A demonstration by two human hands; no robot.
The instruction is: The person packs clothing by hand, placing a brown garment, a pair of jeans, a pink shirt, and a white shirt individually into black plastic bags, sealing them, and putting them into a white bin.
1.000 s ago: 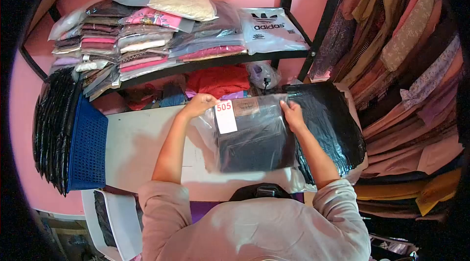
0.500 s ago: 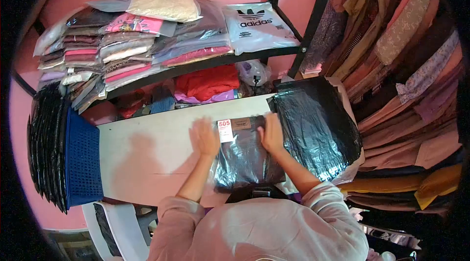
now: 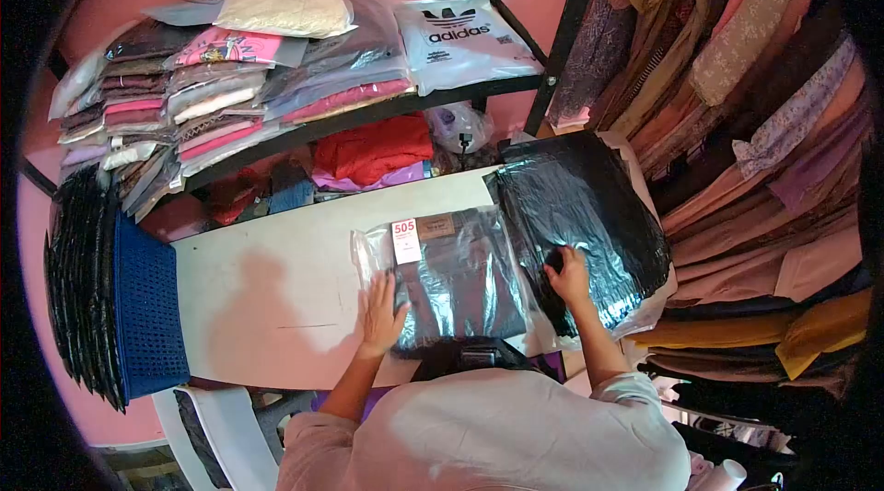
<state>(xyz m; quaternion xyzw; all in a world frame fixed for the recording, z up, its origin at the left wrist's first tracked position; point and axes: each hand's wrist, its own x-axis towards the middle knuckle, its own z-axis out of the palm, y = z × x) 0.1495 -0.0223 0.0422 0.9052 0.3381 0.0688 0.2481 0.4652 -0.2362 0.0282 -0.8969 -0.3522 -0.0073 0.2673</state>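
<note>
Folded dark jeans in a clear plastic bag (image 3: 460, 284) lie on the white table in front of me. A white tag with a red 505 (image 3: 405, 241) and a brown patch (image 3: 436, 226) show at the top of the jeans. My left hand (image 3: 379, 314) rests flat along the bag's left edge, fingers stretched and holding nothing. To the right is a stack of black plastic bags (image 3: 599, 206). My right hand (image 3: 569, 279) is on the left part of that stack, its fingers curled and pinching the top bag; the fingertips are partly hidden.
A blue basket (image 3: 147, 307) packed with upright black parcels (image 3: 81, 288) stands at the table's left end. Above the table, a black shelf (image 3: 368, 109) carries bagged clothes (image 3: 221, 77) and an adidas bag (image 3: 470, 42). Garments (image 3: 737, 150) hang on the right. A white chair (image 3: 226, 436) is below left.
My right hand has left the jeans and moved right onto the black bags. My left hand has slid down the bag's left side. The clear plastic now spreads wider around the jeans.
</note>
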